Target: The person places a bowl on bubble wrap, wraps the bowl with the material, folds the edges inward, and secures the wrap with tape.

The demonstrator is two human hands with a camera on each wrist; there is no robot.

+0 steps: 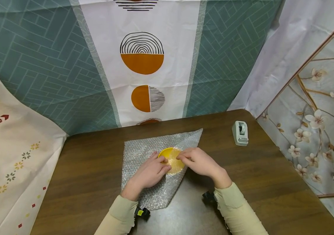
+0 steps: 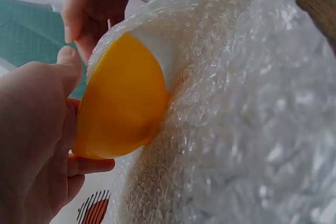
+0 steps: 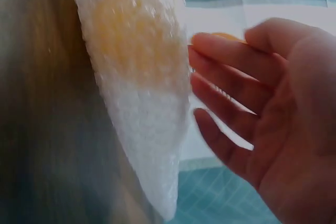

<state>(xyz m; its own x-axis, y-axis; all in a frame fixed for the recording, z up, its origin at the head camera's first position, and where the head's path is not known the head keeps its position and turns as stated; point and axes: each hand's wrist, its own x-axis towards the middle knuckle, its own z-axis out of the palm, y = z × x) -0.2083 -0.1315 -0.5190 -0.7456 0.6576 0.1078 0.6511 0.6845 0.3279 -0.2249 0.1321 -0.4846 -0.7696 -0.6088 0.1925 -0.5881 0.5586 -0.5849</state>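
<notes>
A yellow bowl (image 1: 165, 152) sits on a sheet of clear bubble wrap (image 1: 138, 148), with one corner of the sheet folded over its right part. My left hand (image 1: 150, 171) holds the bowl from the left, fingers around its outside and thumb reaching over the top. In the left wrist view the bowl's bare yellow side (image 2: 123, 98) shows between that hand and the wrap. My right hand (image 1: 200, 161) touches the folded flap over the bowl with its fingertips. Yellow shows through the wrap (image 3: 147, 119) in the right wrist view, beside the right hand's extended, slightly bent fingers.
A pale tape dispenser (image 1: 240, 133) stands at the back right of the brown wooden table (image 1: 90, 163). Patterned cloth (image 1: 214, 65) hangs behind the table, and more cloth hangs at both sides. Dark wrist cameras (image 1: 144, 213) are strapped under both sleeves.
</notes>
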